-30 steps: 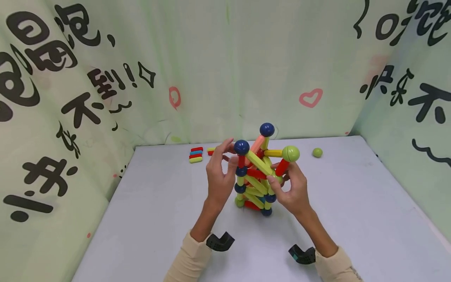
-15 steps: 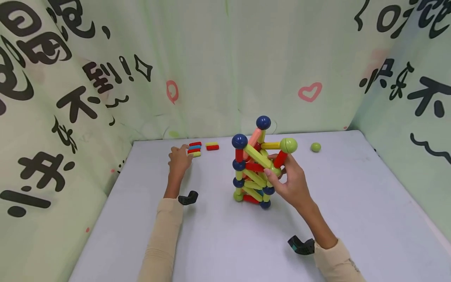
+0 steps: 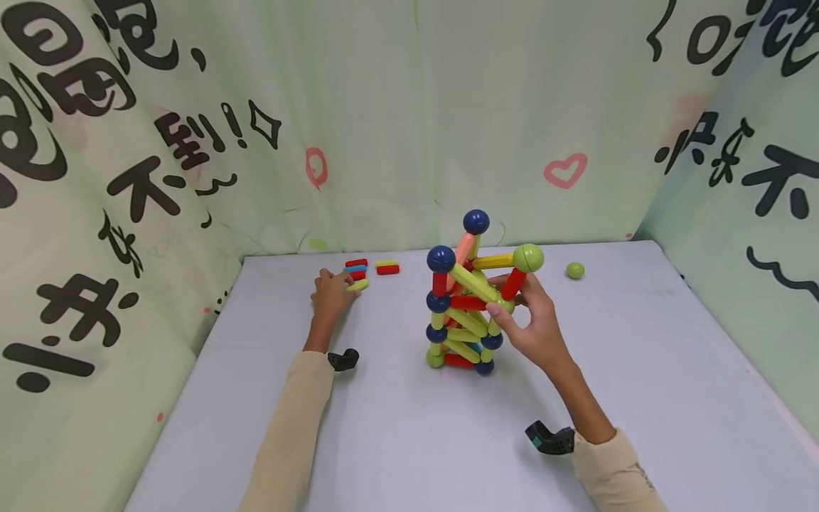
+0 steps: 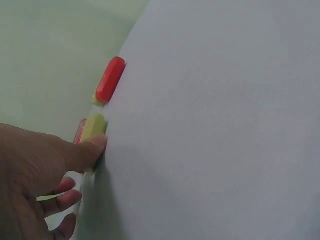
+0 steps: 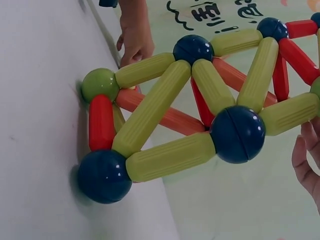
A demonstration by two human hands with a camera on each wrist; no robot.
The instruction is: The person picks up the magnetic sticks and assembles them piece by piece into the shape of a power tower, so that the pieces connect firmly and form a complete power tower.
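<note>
A tower of magnetic rods and balls [image 3: 466, 322] stands on the table, in yellow-green, red, orange and blue. My right hand [image 3: 534, 327] holds it at a green ball on its upper right side; in the right wrist view only fingertips [image 5: 306, 160] show at the right edge. Over at the far left, my left hand [image 3: 330, 295] pinches a yellow-green magnetic rod [image 4: 94, 127], its thumb lying along the near side. The index finger behind that rod is mostly hidden. Red and blue rods [image 3: 355, 269] lie right beside this hand.
A red rod [image 3: 387, 270] with a yellow one behind it lies just right of that group. One loose green ball [image 3: 575, 270] rests at the back right. Behind the white table [image 3: 409, 441] hangs a pale green curtain [image 3: 384, 128].
My left hand has left the tower's upper left and reached the rods at the far left, where it now pinches the yellow-green one. The right hand keeps its hold on the tower.
</note>
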